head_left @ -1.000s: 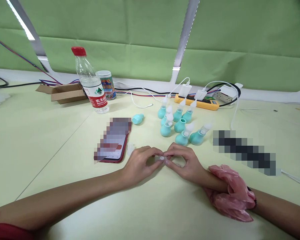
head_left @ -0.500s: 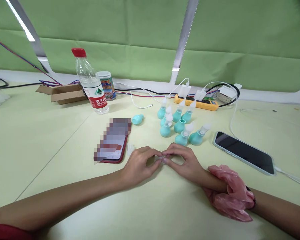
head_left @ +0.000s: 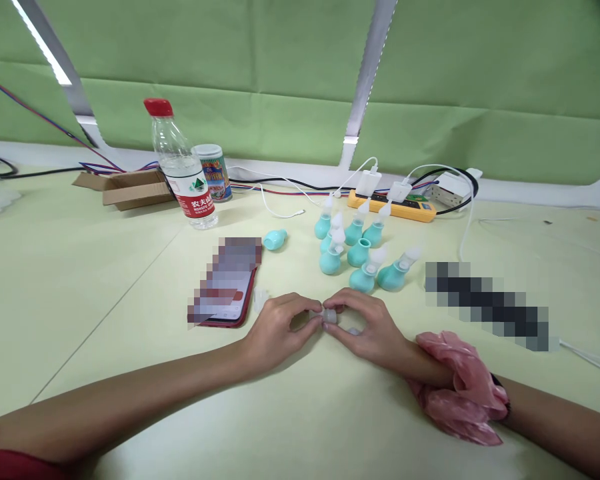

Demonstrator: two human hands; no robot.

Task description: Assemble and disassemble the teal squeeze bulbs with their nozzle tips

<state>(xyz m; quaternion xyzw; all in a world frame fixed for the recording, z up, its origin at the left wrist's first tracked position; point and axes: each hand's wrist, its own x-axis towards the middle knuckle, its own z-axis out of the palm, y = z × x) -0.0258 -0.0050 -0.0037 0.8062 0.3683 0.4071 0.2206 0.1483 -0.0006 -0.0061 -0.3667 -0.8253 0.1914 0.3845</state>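
Note:
My left hand (head_left: 280, 330) and my right hand (head_left: 370, 323) meet fingertip to fingertip low over the table. Both pinch a small translucent plastic nozzle piece (head_left: 332, 316), partly covered by the fingers. Another whitish bit (head_left: 354, 331) shows beneath my right palm; its shape is mostly hidden. Just beyond stand several teal squeeze bulbs with clear tips, like nasal aspirators, such as this aspirator (head_left: 394, 275). Among them an uncapped teal bulb (head_left: 359, 253) has an open neck. One more teal bulb (head_left: 275, 239) lies on its side. A clear plastic piece (head_left: 261, 299) is left of my left hand.
A red-cased phone (head_left: 225, 287) lies at left, and a pixelated dark phone (head_left: 490, 303) with a cable at right. Farther back are a water bottle (head_left: 193, 187), a can (head_left: 215, 172), a cardboard box (head_left: 137, 191) and a yellow power strip (head_left: 415, 211).
My right fingers have parted somewhat, so more of the translucent nozzle piece shows between my hands. The whitish bit under my right palm has come into sight.

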